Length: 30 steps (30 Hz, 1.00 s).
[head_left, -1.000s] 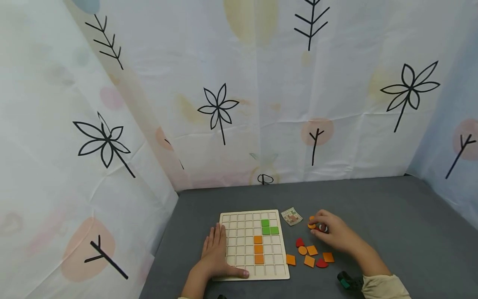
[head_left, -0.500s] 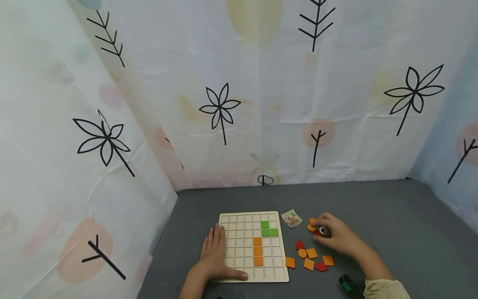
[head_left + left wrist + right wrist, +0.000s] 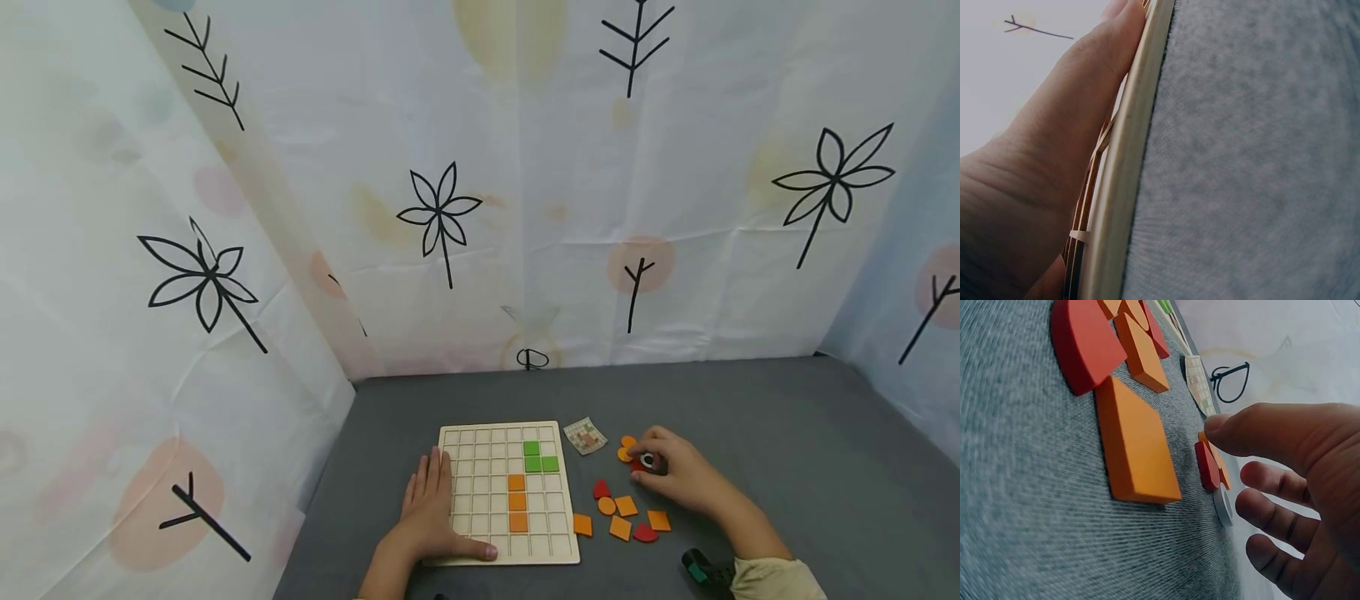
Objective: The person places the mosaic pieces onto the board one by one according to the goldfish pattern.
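My left hand (image 3: 435, 517) rests on the left side of a pale wooden grid board (image 3: 480, 437), fingers straight and thumb along its near edge. The left wrist view shows that thumb over the board's rim (image 3: 1116, 162). On the grid are green squares (image 3: 532, 458) and a column of orange squares (image 3: 517, 502). My right hand (image 3: 678, 471) hovers to the right of the board, thumb and fingers loosely bent, with nothing between them. Just beyond its fingertips lie a red piece (image 3: 1208, 465), a white ring-marked piece (image 3: 1224, 505) and round orange pieces (image 3: 627, 448).
Several orange and red pieces (image 3: 620, 528) lie between the board and the right forearm. A small patterned card (image 3: 585, 436) lies by the board's far right corner. A dark device with a green patch (image 3: 697, 568) sits at the right wrist. Printed cloth (image 3: 525, 317) stands behind the table.
My right hand has shifted slightly right, away from the round orange pieces, and more of the white ring-marked piece now shows. The left hand stays on the board.
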Available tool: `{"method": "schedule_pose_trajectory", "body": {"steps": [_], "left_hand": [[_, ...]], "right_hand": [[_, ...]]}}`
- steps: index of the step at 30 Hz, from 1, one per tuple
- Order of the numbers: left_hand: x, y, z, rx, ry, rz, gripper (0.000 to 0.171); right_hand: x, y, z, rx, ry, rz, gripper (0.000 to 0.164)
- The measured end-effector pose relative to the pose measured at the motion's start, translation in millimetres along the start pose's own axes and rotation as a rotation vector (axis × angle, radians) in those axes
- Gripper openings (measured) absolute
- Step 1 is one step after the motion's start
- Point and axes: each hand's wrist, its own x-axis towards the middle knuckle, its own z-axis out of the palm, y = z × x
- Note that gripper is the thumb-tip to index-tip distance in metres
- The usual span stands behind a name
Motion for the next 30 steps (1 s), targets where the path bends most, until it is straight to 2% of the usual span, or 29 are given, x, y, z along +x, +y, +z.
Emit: {"method": "schedule_pose_trajectory", "body": {"steps": [6,12,22,30], "left_hand": [[0.7,0.1,-0.9,0.006,0.004,0.003,0.171],[-0.7,0.7,-1.7,-0.005,0.008,0.009,0.171],[-0.6,-0.2,-1.6,-0.006,0.004,0.008,0.17],[0.9,-1.2,0.0,0.007,0.008,0.004,0.171]], "right_hand": [[-0.1,-0.5,0.5,0.001,0.012,-0.007,0.02],[-2.8,4.1,-0.4,0.006,0.024,0.026,0.021],[-4.4,8.5,-0.5,0.01,-0.043,0.082,0.027],[-6.3,5.8,-2.6,0.029,-0.058,0.057,0.033]]}}
